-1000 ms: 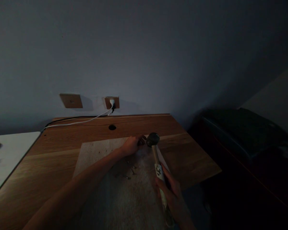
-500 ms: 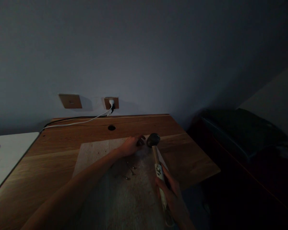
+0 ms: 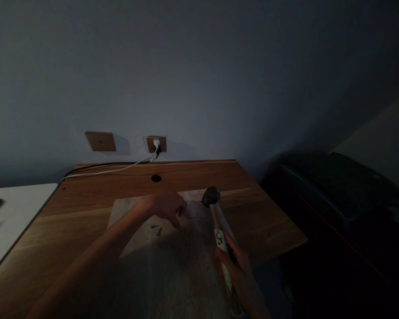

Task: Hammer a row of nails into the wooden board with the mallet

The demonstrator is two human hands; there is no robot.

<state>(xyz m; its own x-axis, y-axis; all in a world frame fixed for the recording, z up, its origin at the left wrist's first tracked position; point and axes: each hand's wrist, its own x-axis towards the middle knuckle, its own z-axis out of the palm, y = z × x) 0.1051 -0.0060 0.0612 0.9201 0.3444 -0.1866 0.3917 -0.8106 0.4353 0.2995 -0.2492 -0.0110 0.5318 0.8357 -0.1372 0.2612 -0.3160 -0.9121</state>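
My right hand [image 3: 241, 272] grips the wooden handle of a hammer [image 3: 216, 221], whose dark head rests near the far edge of a pale board [image 3: 173, 261] on the wooden desk [image 3: 69, 221]. My left hand [image 3: 164, 207] hovers over the board left of the hammer head, fingers curled downward toward several small nails [image 3: 158, 230] lying loose there. Whether those fingers pinch a nail is not visible in the dim light.
A white cable [image 3: 119, 168] runs along the desk's back edge to a wall socket [image 3: 156, 144]. A cable hole [image 3: 156, 178] sits in the desk top. A white surface [image 3: 9, 212] adjoins at left; a dark cabinet [image 3: 339, 186] stands at right.
My left hand has pulled back from beside the hammer head, moving left and nearer to me over the loose nails. The hammer and right hand have barely moved.
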